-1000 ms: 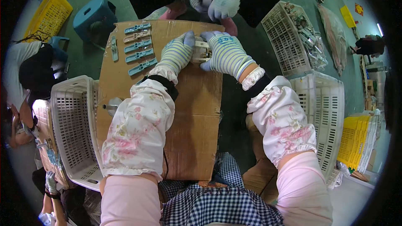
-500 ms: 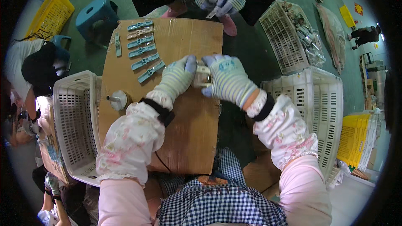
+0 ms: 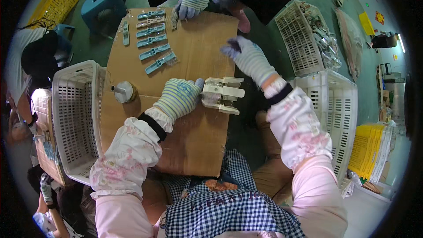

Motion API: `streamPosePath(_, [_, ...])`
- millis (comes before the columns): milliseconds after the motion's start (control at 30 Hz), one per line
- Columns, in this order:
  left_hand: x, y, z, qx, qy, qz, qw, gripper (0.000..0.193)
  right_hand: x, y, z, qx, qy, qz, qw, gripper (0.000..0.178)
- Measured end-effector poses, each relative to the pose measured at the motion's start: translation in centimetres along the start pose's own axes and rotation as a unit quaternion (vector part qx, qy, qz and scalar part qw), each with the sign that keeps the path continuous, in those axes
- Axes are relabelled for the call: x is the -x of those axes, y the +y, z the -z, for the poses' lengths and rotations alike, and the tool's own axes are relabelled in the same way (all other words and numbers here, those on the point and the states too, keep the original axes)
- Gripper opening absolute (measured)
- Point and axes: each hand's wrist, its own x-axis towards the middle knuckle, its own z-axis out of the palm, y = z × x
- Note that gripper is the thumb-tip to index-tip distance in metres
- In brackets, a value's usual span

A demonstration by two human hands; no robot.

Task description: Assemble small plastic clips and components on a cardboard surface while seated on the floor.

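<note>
My gloved left hand (image 3: pixel 180 98) is closed on the left end of a white plastic piece with prongs (image 3: pixel 227 92), possibly several clips bundled together. Its prongs point right, over the edge of a cardboard-topped table (image 3: pixel 194 136). My gloved right hand (image 3: pixel 253 61) is apart from it, above and to the right, fingers spread and holding nothing visible. Farther left on the cardboard lies a column of blue clips (image 3: pixel 151 41) with a pinkish clip (image 3: pixel 150 22) among them, some in clear film. One more blue clip (image 3: pixel 126 33) lies beside the column.
A round container with a spout (image 3: pixel 125 91) stands left of my left hand. White baskets flank the table, left (image 3: pixel 79 119) and right (image 3: pixel 343 119). Another crate (image 3: pixel 299 39) holds wrapped parts. Across the table, a co-worker's gloved hand (image 3: pixel 194 1) rests near the far edge. A blue stool (image 3: pixel 103 9) stands far left.
My right hand has let go of the white piece and moved up and right, opening. The left hand keeps hold, and the prongs now show. The co-worker's hands have moved left to the table.
</note>
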Motion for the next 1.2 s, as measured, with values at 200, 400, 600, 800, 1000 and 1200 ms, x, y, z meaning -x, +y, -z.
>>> streamPosePath(200, [-0.5,-0.4,1.0,-0.013,-0.045,-0.004,0.999,0.025,-2.9,-1.9,-1.7,0.189,-0.007,-0.039,0.981,0.067])
streamPosePath(400, [-1.5,-0.2,0.9,-0.016,-0.079,0.022,0.997,0.026,-1.2,-2.8,0.9,0.022,-0.098,0.109,0.989,0.026])
streamPosePath(600, [-1.1,-0.2,1.4,-0.011,-0.107,0.049,0.993,0.027,5.9,-6.7,0.9,0.008,-0.084,0.158,0.984,0.020])
streamPosePath(800, [-1.5,0.4,1.6,-0.004,-0.105,0.056,0.993,0.026,9.6,-5.1,-1.3,0.156,0.009,0.369,0.916,0.016])
streamPosePath(1000, [-1.5,0.4,1.2,-0.001,-0.111,0.072,0.991,0.028,13.4,-6.5,-1.2,0.233,0.001,0.404,0.885,0.043])
streamPosePath(1200, [-2.2,0.5,2.1,0.044,-0.132,0.070,0.988,0.051,10.8,-5.2,-4.6,0.325,0.061,0.340,0.881,0.047])
